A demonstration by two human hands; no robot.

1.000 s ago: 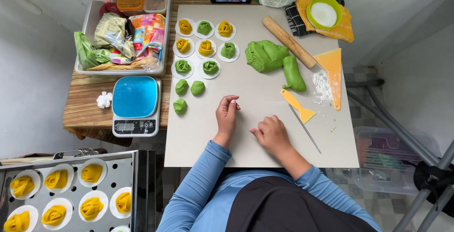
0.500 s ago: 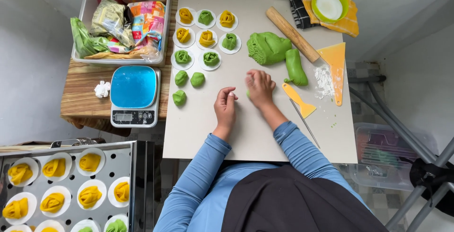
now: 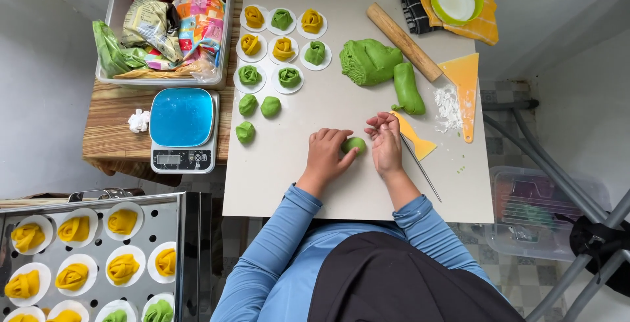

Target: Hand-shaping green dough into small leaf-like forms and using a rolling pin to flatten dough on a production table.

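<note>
A small green dough ball (image 3: 355, 144) sits on the white board (image 3: 315, 184), between the person's two hands. The left hand (image 3: 326, 153) lies over its near-left side with the fingers together and curled, fingertips touching the dough. The right hand (image 3: 386, 143) stands just beside it on the right, palm turned inward, fingers loosely bent and slightly apart; whether they touch the ball cannot be told. The ball looks soft, light and easily dented, likely a little tacky, so it is best cupped gently from both sides rather than pinched.

Close to the right hand lie a yellow scraper (image 3: 413, 139) and a thin metal stick (image 3: 420, 168), the nearest things in the way. Further up are a large green dough lump (image 3: 369, 61), a dough log (image 3: 407, 88), a rolling pin (image 3: 403, 41) and a flour patch (image 3: 448, 107). To the left, three more dough balls (image 3: 260, 107) lie beside a blue kitchen scale (image 3: 182, 128), with shaped green and yellow dough roses (image 3: 283, 49) on paper rounds above, well apart.
</note>
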